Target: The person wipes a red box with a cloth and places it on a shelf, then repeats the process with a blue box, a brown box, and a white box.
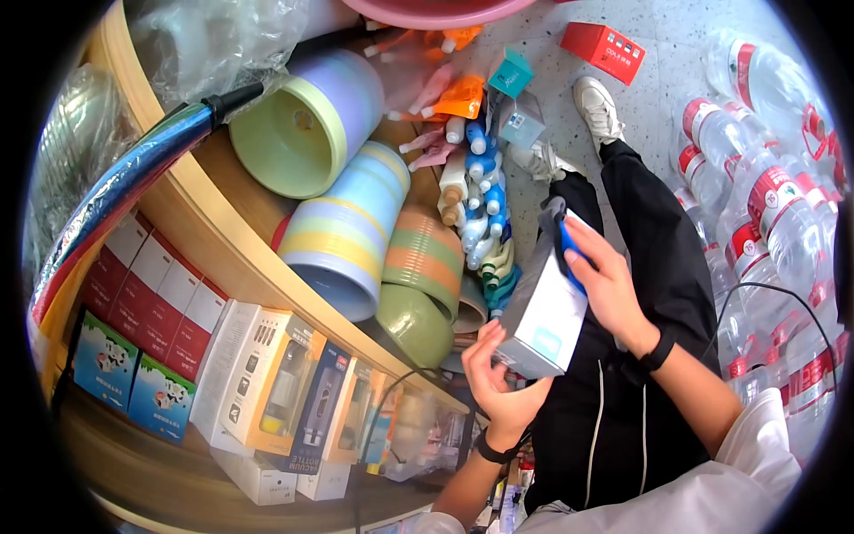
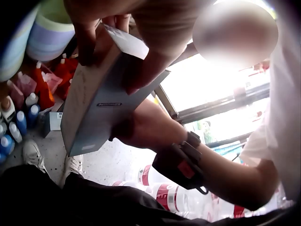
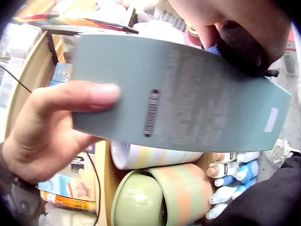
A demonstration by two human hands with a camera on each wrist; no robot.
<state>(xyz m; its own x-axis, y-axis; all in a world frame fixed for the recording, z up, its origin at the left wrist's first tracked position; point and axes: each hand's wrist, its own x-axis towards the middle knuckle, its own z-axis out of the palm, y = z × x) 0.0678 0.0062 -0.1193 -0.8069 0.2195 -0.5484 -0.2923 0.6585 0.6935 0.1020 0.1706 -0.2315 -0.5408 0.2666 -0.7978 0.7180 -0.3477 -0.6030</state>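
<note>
A long grey-white cardboard box (image 1: 541,307) is held at a slant above the person's lap. The left hand (image 1: 509,399) grips its near end, and in the right wrist view the left thumb (image 3: 101,95) lies flat across a greenish-grey face with a barcode-like strip and blurred print. At the far part of the box, the right hand (image 1: 607,283) holds a dark grey and blue cloth (image 3: 239,47) against the box's edge. The cloth is bunched under the right fingers, which hide part of it.
Striped plastic bins (image 1: 334,254) lie on the wooden shelf (image 1: 240,240) at the left, above boxed goods (image 1: 276,378). Bottles with blue caps (image 1: 485,191) stand beside the legs. Wrapped water bottles (image 1: 769,200) pile up at the right. A red box (image 1: 603,52) sits on the floor.
</note>
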